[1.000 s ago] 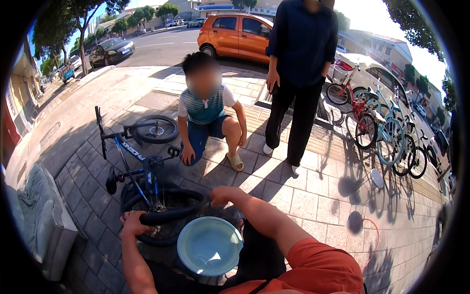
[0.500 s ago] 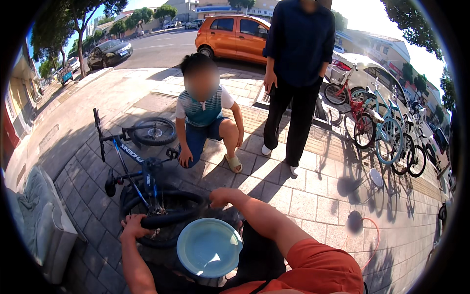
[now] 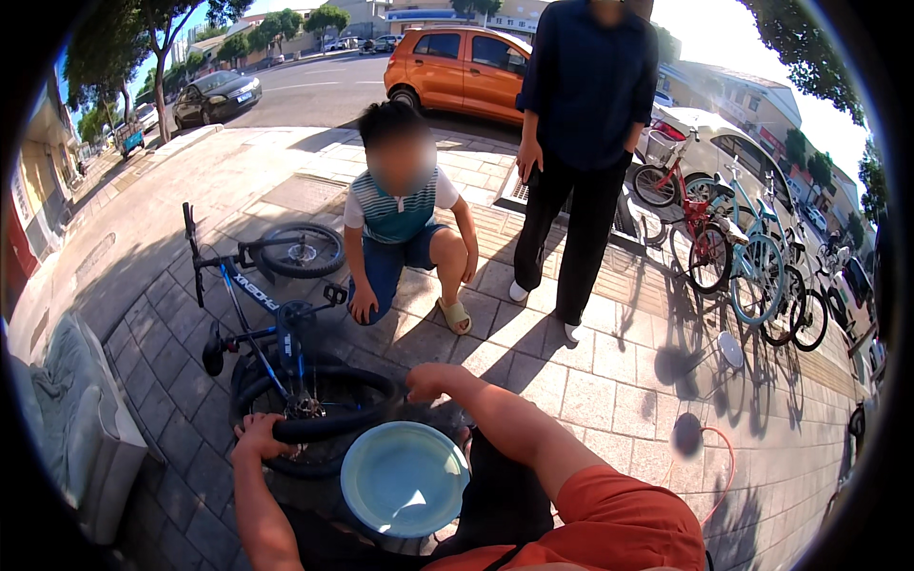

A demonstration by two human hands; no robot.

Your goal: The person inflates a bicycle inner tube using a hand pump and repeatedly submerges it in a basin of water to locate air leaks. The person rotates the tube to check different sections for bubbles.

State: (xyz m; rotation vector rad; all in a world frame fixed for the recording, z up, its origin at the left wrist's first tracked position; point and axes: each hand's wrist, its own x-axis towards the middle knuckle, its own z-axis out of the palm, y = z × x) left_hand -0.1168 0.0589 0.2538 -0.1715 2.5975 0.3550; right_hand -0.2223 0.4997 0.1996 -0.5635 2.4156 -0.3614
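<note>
My left hand is closed around a black, rounded bicycle inner tube, at its left end. The curled fingers of my right hand meet the tube's right end, though their tips are partly hidden. Between my hands the tube loops over the rear wheel of a blue and black bicycle lying on its side. Right below the tube, between my legs, stands a pale blue basin with water in it; sunlight glints on the water. The tube is above the basin's far left rim.
A child squats beyond the bicycle, one hand on a knee. Beside the child stands a person in dark clothes. An old cushioned seat is at my left. A red hose lies on the paving at right, near several parked bicycles.
</note>
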